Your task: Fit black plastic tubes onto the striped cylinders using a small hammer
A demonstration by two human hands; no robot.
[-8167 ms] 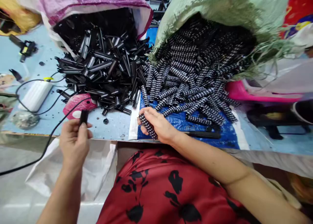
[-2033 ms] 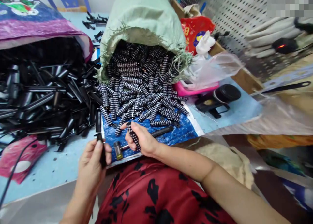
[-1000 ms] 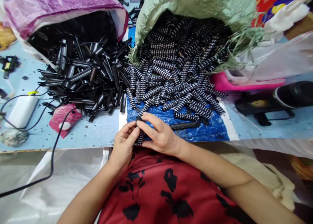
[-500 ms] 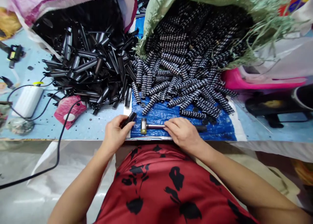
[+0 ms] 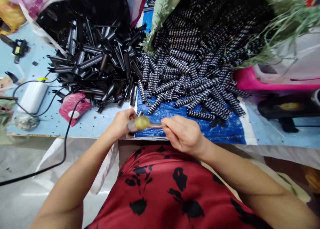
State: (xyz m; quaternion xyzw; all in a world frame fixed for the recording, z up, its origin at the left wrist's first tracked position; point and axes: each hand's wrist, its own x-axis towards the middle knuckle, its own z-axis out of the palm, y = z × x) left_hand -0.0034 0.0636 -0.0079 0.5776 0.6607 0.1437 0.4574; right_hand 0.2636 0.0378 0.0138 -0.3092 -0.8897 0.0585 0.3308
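The work in hand looks like a hammering step: the right hand holds a small hammer by its handle, and the hammer head, blurred, hangs in front of a short black part at the left hand. The right fingers are curled fully around the handle, with thumb and forefinger closed near the bare shaft. The left fingers are drawn in around the black part, which seems to be pinched near the table's front edge; the hammer head hides most of it, so I cannot tell how tight that hold is or whether head and part touch. The part is by the left border of the blue sheet, with a heap of black tubes behind it to the left and a heap of dotted black-and-white rods behind it to the right, each spilling from a sack. In my judgement, a move from here calls for a steady part, a square hammer face and left fingertips well out of its path.
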